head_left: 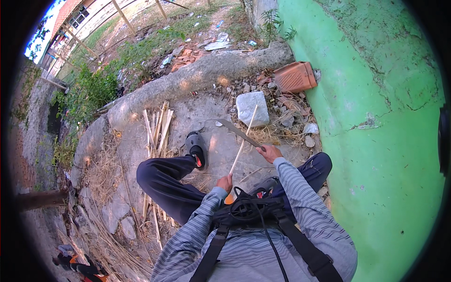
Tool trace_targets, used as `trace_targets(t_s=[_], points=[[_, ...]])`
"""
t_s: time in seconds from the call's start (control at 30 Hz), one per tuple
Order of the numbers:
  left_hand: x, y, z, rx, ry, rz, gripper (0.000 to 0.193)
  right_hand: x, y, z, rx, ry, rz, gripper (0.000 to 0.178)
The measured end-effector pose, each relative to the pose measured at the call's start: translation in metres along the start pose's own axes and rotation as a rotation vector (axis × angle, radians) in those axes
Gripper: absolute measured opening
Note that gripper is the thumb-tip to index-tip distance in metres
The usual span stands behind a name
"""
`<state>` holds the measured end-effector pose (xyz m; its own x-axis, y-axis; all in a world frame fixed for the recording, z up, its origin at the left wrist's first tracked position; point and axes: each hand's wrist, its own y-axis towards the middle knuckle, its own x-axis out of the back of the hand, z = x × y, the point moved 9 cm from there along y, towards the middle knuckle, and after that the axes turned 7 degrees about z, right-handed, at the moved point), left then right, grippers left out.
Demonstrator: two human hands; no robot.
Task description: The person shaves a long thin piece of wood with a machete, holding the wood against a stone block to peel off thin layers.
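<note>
My left hand [225,184] is closed round the lower end of a thin pale stick [240,151], probably split bamboo or wood. The stick slants up and away, its far end in front of a whitish stone block [252,108]. In my right hand [269,153] is the handle of a machete [240,133], whose dark flat blade points to the far left. The blade crosses the stick around its middle; whether they touch I cannot tell. A bundle of pale split strips [159,127] lies on the ground beyond my left knee.
A green plastered wall [376,155] rises close on my right. A low concrete curb [202,73] curves across the far side. Rubble and an orange clay piece [295,77] lie by the wall. Long thin strips [105,235] spread at the left, and another person [82,265] shows at lower left.
</note>
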<state>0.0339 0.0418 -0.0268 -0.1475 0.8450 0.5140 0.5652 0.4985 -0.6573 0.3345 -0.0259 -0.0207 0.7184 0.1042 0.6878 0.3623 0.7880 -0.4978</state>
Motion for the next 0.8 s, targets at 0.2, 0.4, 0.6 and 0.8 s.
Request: trace_targets(t_s=[0.2,0.4,0.6,0.8], points=[[0.001,-0.005,0.004,-0.028,0.019,-0.045,0.066,-0.025,-0.018,0.029,0.114,-0.08,0.146,0.07],[0.005,-0.012,-0.014,-0.079,0.01,-0.082,0.063,0.019,0.013,0.001,0.042,0.075,-0.056,0.069],[0.025,-0.041,-0.017,-0.087,0.061,-0.115,0.06,0.007,0.004,0.028,0.173,0.024,-0.034,0.067],[0.04,-0.1,-0.03,-0.039,0.229,-0.063,0.046,0.034,0.007,0.019,0.074,0.104,-0.125,0.067]])
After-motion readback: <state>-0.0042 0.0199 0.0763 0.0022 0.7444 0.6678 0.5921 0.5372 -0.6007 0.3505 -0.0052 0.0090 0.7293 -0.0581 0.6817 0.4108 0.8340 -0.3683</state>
